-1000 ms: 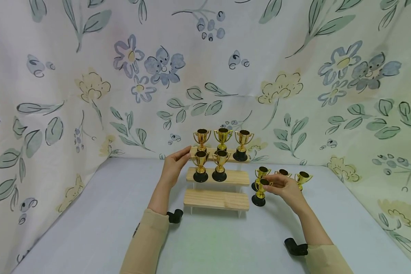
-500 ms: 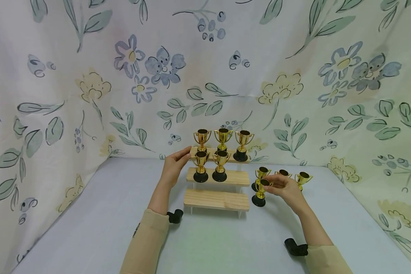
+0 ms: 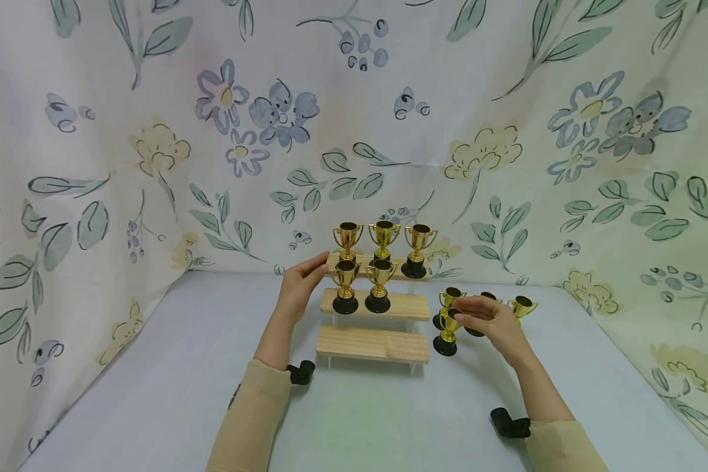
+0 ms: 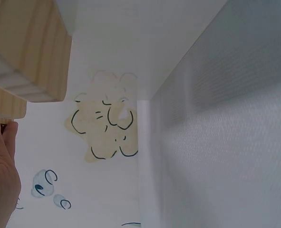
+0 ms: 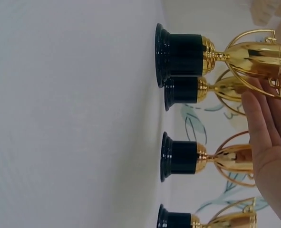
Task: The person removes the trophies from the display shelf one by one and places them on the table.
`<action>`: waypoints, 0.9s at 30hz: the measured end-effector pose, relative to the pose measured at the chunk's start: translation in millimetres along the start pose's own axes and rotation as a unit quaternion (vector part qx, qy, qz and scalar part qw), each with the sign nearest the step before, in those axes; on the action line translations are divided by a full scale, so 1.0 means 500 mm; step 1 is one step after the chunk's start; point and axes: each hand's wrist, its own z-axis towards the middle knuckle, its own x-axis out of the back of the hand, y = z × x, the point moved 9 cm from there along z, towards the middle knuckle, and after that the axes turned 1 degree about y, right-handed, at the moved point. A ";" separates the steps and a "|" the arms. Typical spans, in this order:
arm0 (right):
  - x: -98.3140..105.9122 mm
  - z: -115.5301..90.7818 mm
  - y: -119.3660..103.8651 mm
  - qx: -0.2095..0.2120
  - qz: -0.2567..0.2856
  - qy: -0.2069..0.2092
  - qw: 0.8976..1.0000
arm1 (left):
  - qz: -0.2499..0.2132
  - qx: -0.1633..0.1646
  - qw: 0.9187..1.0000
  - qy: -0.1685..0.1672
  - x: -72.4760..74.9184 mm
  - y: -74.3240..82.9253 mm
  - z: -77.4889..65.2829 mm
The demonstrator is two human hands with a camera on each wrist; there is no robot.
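Note:
My left hand [image 3: 297, 288] is raised at the left end of the top board [image 3: 366, 259] of a three-tier wooden display stand [image 3: 372, 343]. Its fingertips meet that board's end in the left wrist view. Fairly straight fingers of my right hand [image 3: 495, 326] are right at the cup and handle of the nearest gold trophy [image 3: 446, 335], which stands upright on its black base beside the stand. In the right wrist view this trophy [image 5: 254, 59] overlaps the fingertips. Three trophies are on the top tier, and two more, like the left one [image 3: 345, 288], on the middle tier.
Behind my right hand stand three more trophies, among them one at the far right [image 3: 522, 307]; the hand partly hides them. A floral cloth [image 3: 354, 131] hangs behind the white table [image 3: 212, 393]. Black wrist devices [image 3: 510, 424] stick out by the sleeves.
My right hand has shifted slightly at the nearest trophy; its fingers now cover more of the handle, and the trophy's base has barely moved. The left hand has stayed at the board.

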 end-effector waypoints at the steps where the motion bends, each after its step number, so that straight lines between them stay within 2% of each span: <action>1: 0.000 0.001 -0.001 0.001 -0.001 0.001 1.000 | 0.000 0.001 1.000 0.000 0.000 -0.001 0.000; 6: 0.003 0.006 -0.008 0.013 0.005 0.011 1.000 | -0.002 0.005 1.000 0.004 0.002 -0.001 -0.001; 18: 0.015 0.013 -0.058 0.052 0.017 0.039 0.998 | -0.006 0.006 1.000 0.001 0.000 -0.001 -0.001; 27: 0.002 0.020 -0.098 0.083 0.034 0.046 0.995 | -0.005 0.004 1.000 0.003 0.000 0.000 0.000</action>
